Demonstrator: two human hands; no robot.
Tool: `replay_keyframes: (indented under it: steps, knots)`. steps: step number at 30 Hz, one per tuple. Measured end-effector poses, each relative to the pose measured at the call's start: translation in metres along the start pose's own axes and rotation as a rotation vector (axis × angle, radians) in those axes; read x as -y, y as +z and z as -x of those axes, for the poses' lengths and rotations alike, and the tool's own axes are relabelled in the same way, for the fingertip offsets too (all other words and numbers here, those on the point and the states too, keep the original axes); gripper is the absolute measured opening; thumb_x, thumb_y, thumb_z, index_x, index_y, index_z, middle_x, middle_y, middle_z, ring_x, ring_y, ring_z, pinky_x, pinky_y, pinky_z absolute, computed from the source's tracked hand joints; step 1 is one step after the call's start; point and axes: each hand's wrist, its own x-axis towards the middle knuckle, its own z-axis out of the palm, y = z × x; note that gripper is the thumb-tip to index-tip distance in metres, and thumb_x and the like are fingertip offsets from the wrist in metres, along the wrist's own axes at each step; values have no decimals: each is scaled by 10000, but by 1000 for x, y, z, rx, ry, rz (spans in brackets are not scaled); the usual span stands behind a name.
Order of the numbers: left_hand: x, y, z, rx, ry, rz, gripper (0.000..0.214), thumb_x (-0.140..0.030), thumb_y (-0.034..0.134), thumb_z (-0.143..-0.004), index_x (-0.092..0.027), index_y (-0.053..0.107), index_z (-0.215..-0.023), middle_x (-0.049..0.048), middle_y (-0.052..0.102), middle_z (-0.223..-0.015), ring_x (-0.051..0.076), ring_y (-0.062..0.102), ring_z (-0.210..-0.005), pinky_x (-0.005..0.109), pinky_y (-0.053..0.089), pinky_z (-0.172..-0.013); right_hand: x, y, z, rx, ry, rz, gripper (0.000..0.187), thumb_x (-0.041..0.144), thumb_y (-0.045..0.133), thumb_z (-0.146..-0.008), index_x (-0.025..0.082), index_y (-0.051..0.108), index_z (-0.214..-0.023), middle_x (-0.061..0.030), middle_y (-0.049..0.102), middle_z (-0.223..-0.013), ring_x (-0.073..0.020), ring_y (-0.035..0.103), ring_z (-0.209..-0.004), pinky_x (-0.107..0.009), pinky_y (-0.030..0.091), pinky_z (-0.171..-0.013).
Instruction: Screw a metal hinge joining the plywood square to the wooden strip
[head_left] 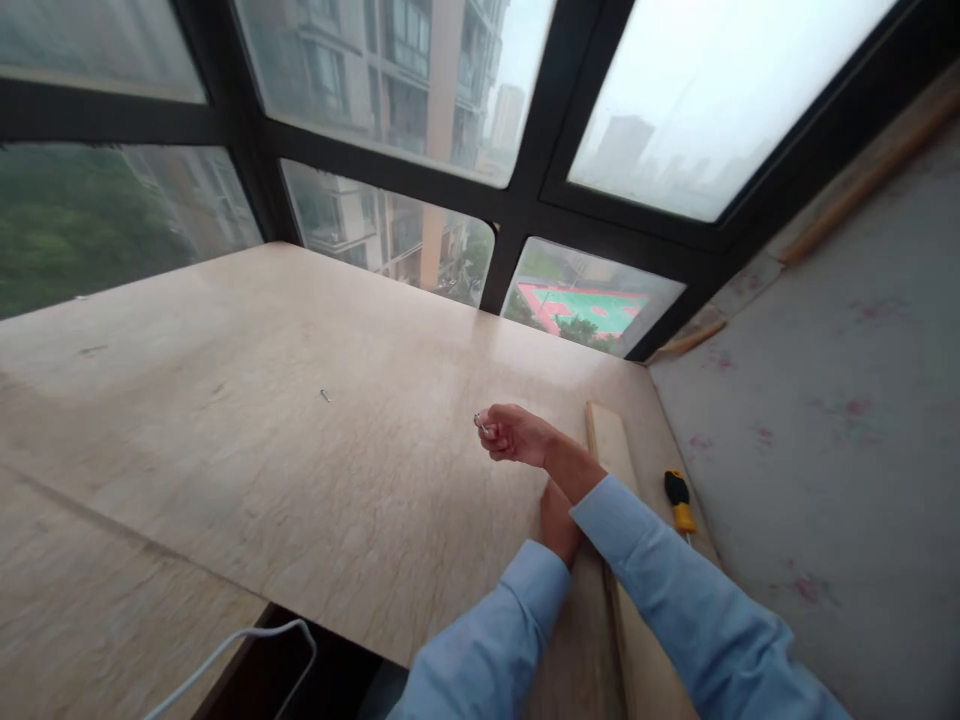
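Shiny metal piece in right hand

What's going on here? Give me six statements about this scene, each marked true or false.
1. The right hand holds a small metal piece. True.
2. The cable is black. False: the cable is white.
3. The tool is between the board and the wall. True.
4. The left hand is fully visible. False: the right arm hides most of the left hand.
5. Another small piece lies on the counter. True.
6. The sleeves are red. False: the sleeves are light blue.
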Motion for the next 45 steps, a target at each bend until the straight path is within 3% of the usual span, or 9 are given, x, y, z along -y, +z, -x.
replay_keyframes:
  steps: [4, 10, 14, 21, 32, 45]
  knots:
    - [2, -4, -3, -86, 12, -157, 371, -77, 818, -485, -173, 612, -779, 103, 700, -820, 296, 672, -836, 308, 489, -634, -12, -30, 61, -78, -122, -200, 189, 320, 619, -604, 210, 473, -649, 95, 365, -493, -63, 216, -433, -197, 160, -419]
    - [2, -7, 1, -68, -8, -101, 462, -145, 811, -474, -145, 577, -872, 8, 646, -689, 171, 618, -600, 246, 484, -519, -50, -73, 136, -404, -253, -236, 232, 375, 654, -583, 221, 514, -685, 69, 469, -481, -61, 237, -388, -208, 133, -392]
    - [-3, -5, 3, -96, -23, -114, 501, -163, 836, -458, -129, 578, -886, 22, 652, -691, 162, 612, -593, 244, 488, -516, -84, -92, 160, -610, -334, -240, 264, 405, 669, -592, 220, 534, -723, 59, 509, -489, -62, 297, -372, -203, 115, -376]
    - [-13, -2, 5, -123, -57, -171, 503, -183, 849, -459, -108, 613, -896, 30, 670, -708, 159, 619, -592, 246, 489, -523, -120, -100, 156, -753, -352, -108, 183, 323, 621, -627, 206, 525, -730, 28, 608, -546, -72, 400, -416, -187, 245, -418]
    - [-21, -1, 2, -23, -155, -109, 480, -186, 842, -445, -100, 638, -872, 41, 696, -702, 156, 622, -586, 255, 489, -551, -137, -98, 150, -934, -505, 218, 61, 263, 567, -718, 219, 532, -693, 39, 495, -632, -123, 455, -571, -236, 360, -526]
    - [-22, -6, 1, -13, -199, -76, 543, -166, 861, -431, -119, 630, -921, 37, 692, -745, 166, 638, -620, 275, 511, -588, -146, -96, 145, -974, -507, 385, 101, 309, 597, -786, 226, 598, -728, 13, 567, -667, -143, 511, -591, -253, 414, -556]
